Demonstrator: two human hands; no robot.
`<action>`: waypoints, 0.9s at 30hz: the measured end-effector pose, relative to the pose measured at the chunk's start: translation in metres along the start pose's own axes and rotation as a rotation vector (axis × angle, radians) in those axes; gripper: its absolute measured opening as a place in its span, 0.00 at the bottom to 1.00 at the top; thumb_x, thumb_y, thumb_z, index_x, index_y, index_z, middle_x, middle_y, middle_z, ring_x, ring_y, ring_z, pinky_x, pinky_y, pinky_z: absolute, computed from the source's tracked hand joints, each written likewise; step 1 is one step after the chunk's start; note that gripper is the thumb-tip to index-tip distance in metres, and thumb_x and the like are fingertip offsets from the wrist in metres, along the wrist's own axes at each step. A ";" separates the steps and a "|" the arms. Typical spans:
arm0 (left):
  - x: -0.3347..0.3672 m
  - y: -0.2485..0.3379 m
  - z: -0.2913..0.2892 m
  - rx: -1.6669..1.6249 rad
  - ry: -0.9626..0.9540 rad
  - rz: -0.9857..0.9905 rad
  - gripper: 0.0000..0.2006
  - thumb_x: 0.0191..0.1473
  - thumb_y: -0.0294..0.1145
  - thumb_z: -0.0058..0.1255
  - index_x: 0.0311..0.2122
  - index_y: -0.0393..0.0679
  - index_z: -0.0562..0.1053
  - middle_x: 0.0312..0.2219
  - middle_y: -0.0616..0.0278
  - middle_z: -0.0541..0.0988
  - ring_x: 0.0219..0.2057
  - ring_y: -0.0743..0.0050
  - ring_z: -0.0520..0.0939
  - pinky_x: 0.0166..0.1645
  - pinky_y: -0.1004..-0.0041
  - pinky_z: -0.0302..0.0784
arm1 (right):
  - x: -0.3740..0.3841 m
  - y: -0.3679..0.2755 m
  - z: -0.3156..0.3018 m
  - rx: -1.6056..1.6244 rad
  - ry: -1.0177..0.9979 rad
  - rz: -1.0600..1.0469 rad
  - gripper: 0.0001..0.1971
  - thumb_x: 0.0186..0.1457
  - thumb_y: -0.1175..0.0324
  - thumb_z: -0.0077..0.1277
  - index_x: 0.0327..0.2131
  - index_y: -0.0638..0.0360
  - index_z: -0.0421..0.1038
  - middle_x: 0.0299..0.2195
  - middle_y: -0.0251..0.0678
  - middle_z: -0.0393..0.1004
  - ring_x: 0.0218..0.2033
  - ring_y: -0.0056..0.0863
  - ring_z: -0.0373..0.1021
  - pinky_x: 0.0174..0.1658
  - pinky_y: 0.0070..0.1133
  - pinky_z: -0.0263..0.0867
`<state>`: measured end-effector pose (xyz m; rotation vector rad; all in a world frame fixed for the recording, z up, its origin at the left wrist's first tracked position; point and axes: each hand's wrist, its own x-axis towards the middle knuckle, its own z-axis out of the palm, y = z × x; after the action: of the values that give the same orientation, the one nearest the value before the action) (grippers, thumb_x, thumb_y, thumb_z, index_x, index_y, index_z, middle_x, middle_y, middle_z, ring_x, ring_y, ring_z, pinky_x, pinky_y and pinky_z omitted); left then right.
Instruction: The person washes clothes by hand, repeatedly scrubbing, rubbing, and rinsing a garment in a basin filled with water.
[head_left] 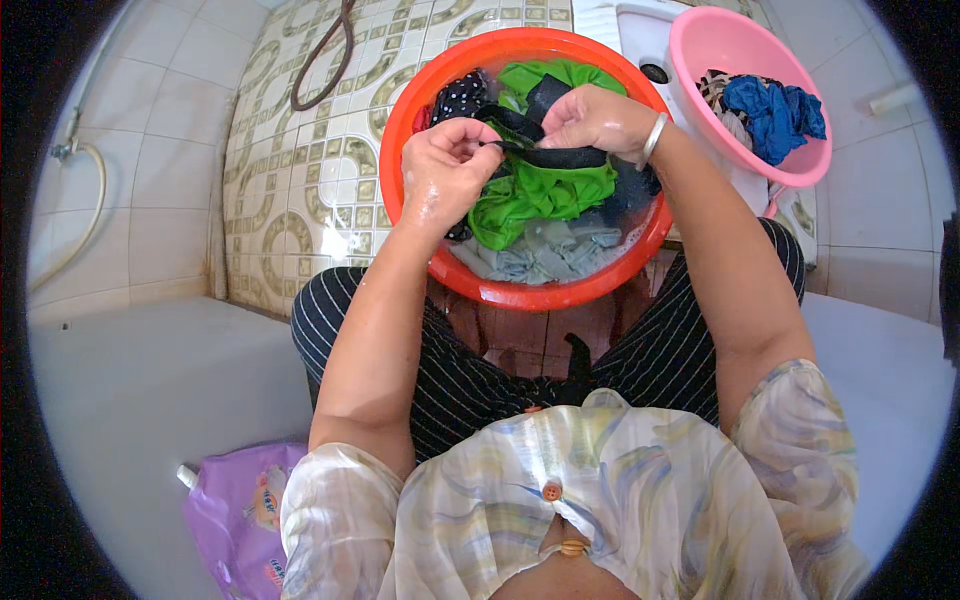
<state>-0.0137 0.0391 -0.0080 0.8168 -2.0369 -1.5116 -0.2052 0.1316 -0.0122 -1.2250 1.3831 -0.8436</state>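
A wide red-orange basin holds wet clothes in soapy water. Over it, both hands pinch the black band of a bright green garment, stretching it between them. My left hand is closed on the band's left end, with some suds on the wrist. Farther right, my right hand grips the band from above; its fingertips are partly hidden and a pale bracelet circles the wrist. Around the garment lie a black polka-dot cloth at the far left and a pale grey cloth at the near side.
At the far right a pink basin holds a blue cloth and other fabrics. A purple pouch with a white cap lies at lower left. A brown hose loops over patterned tiles; a pale hose hangs along the left wall.
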 end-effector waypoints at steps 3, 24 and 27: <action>-0.004 0.005 -0.009 0.075 -0.002 0.040 0.04 0.39 0.19 0.47 0.25 0.36 0.70 0.19 0.67 0.73 0.21 0.87 0.73 0.28 0.85 0.69 | -0.007 -0.011 0.001 -0.113 -0.039 0.227 0.19 0.40 0.55 0.55 0.29 0.61 0.68 0.21 0.29 0.68 0.21 0.14 0.63 0.23 0.12 0.61; -0.003 -0.012 -0.050 -0.784 -0.219 0.019 0.06 0.29 0.23 0.38 0.21 0.39 0.63 0.23 0.58 0.71 0.25 0.66 0.69 0.35 0.74 0.65 | -0.014 -0.007 -0.045 0.457 0.067 -0.188 0.09 0.39 0.76 0.38 0.28 0.62 0.63 0.23 0.28 0.67 0.25 0.16 0.65 0.29 0.14 0.62; -0.006 0.000 -0.035 -1.106 -0.263 -0.259 0.07 0.32 0.26 0.39 0.23 0.40 0.64 0.26 0.55 0.72 0.27 0.63 0.72 0.35 0.72 0.67 | -0.003 0.001 -0.024 0.849 0.180 -0.103 0.10 0.43 0.73 0.35 0.30 0.62 0.65 0.24 0.31 0.68 0.26 0.19 0.66 0.32 0.17 0.64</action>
<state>0.0144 0.0195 0.0016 0.4146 -0.9128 -2.5640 -0.2291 0.1320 -0.0081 -0.5649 0.9185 -1.4451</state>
